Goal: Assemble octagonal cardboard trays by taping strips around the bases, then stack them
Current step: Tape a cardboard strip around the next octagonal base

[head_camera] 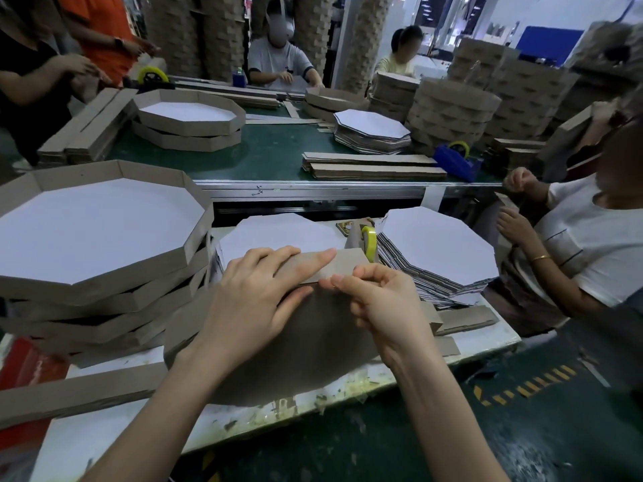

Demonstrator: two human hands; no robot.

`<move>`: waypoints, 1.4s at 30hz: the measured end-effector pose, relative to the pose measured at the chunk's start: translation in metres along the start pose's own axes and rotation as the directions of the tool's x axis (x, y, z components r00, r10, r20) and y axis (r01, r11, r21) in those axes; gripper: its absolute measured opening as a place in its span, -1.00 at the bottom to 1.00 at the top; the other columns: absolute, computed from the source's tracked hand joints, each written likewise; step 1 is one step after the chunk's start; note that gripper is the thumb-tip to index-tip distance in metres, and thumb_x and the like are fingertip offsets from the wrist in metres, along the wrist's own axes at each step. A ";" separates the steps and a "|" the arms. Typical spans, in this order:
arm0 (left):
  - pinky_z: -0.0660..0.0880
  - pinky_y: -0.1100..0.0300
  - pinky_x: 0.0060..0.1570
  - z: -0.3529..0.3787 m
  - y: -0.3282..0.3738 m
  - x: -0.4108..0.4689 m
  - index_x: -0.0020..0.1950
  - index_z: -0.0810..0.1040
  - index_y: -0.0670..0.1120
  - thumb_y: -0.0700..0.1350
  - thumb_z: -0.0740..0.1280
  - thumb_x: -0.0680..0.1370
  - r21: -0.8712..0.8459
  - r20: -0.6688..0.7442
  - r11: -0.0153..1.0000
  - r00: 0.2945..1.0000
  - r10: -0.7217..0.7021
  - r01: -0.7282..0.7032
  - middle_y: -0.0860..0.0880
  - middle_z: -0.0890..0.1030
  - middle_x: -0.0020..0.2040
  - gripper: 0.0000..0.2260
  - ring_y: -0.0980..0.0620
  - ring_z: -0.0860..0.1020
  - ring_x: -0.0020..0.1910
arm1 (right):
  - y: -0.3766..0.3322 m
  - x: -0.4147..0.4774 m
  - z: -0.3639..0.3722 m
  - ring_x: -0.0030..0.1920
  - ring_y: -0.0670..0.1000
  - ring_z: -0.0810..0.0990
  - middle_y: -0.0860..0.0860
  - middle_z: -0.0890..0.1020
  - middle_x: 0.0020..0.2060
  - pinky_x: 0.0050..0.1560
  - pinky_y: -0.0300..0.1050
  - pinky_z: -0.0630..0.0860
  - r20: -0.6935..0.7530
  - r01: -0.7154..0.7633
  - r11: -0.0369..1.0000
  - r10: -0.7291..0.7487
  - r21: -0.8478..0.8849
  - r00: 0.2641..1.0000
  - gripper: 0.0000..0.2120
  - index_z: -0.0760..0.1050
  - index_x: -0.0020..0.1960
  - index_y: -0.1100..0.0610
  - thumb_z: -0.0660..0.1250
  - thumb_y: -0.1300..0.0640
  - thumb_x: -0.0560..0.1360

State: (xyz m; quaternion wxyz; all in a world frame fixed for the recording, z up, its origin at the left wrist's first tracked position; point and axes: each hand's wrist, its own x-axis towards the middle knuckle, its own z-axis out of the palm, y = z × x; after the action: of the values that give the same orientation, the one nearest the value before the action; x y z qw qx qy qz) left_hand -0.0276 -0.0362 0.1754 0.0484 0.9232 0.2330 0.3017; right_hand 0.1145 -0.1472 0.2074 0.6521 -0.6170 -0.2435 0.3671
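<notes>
Your left hand [257, 297] lies spread, pressing the strip [351, 261] upright against the grey base [313, 346] on the bench [114, 433], while your right hand [379, 300] pinches the strip's lower edge, likely for taping.

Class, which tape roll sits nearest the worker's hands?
The yellow tape roll on the near white table, just beyond the right hand; the others sit across on the green conveyor.

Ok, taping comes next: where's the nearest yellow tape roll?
Head view, right of centre: the yellow tape roll stands between the centre stack of white octagonal cardboard bases and the right stack, beyond the right hand.
</notes>
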 end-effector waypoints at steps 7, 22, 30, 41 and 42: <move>0.47 -0.03 0.03 -0.002 0.001 -0.001 0.40 0.40 0.25 0.08 0.08 0.60 0.056 0.032 0.998 0.999 0.019 -0.021 -0.07 0.57 0.23 -0.63 -0.16 0.52 0.12 | 0.006 -0.001 -0.002 -0.60 -0.16 0.30 0.20 0.72 -0.23 -0.60 -0.35 0.23 -0.002 -0.026 1.000 0.026 -0.009 1.000 -0.75 0.41 -0.23 0.10 0.45 0.32 0.45; 0.41 -0.04 0.08 -0.006 0.006 -0.002 0.32 0.51 0.26 0.11 0.03 0.59 -0.004 0.118 1.000 0.993 -0.029 0.030 -0.03 0.54 0.29 -0.62 -0.15 0.49 0.17 | 0.000 -0.004 -0.008 -0.39 -0.12 0.58 -0.01 0.68 -0.40 -0.40 -0.30 0.33 0.086 0.143 0.917 -0.119 -0.373 0.989 -0.68 0.30 -0.19 0.12 0.47 0.23 0.47; 0.43 -0.06 0.07 -0.008 0.010 -0.003 0.33 0.49 0.29 0.10 0.02 0.59 -0.009 0.151 1.000 0.988 -0.028 0.030 -0.03 0.54 0.30 -0.61 -0.16 0.48 0.18 | -0.015 0.011 -0.008 -0.31 -0.01 0.42 0.13 0.73 -0.21 -0.30 -0.10 0.30 0.086 0.120 0.779 -0.085 -0.615 0.993 -0.78 0.17 -0.14 0.05 0.23 0.22 0.45; 0.40 -0.01 0.05 -0.006 0.003 0.000 0.31 0.50 0.30 0.08 0.13 0.61 -0.037 0.120 0.999 0.992 -0.030 0.035 0.00 0.54 0.29 -0.68 -0.12 0.47 0.16 | -0.019 0.009 -0.035 -0.57 -0.17 0.43 0.07 0.64 -0.49 -0.42 -0.21 0.32 0.035 0.173 0.677 -0.212 -0.715 0.977 -0.93 0.32 -0.13 0.11 0.15 0.24 0.51; 0.40 0.00 0.05 -0.006 0.004 0.000 0.30 0.50 0.30 0.09 0.10 0.61 -0.036 0.122 0.999 0.992 -0.013 0.017 0.00 0.54 0.29 -0.67 -0.11 0.48 0.15 | -0.022 0.012 -0.039 -0.50 -0.13 0.48 0.06 0.63 -0.47 -0.40 -0.18 0.38 0.025 0.290 0.684 -0.369 -0.669 0.929 -0.90 0.38 -0.14 0.11 0.19 0.28 0.50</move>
State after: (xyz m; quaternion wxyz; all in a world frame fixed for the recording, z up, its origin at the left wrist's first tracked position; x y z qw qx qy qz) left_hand -0.0297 -0.0400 0.1811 0.0817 0.9371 0.2310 0.2488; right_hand 0.1558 -0.1621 0.2223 0.4581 -0.7730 -0.4277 0.0983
